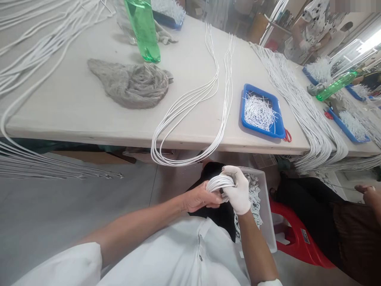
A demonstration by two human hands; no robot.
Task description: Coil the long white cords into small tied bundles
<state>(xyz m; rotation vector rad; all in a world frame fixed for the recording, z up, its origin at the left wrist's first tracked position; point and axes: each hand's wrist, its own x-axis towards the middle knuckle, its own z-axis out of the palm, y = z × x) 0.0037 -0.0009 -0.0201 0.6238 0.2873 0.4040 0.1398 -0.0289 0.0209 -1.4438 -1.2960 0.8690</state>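
Between my two hands, above my lap, is a coiled white cable (220,182). My bare left hand (202,197) is closed around the coil's left side. My right hand (239,190), in a white glove, grips the right side with thumb and fingers wrapped over it. On the table just ahead, several long white cables (193,159) lie in a loop whose bend hangs over the front edge. Beside my right forearm stands a pale plastic bin (266,206) with coiled cables (254,198) inside, partly hidden by my arm.
On the table (190,119) are a grey cloth (133,85), a green bottle (145,35) and a blue tray (278,119) of white ties, with red-handled scissors (287,136) beside it. Cable bundles (297,99) drape at right. A seated person (321,222) and red stool (306,242) are close on my right.
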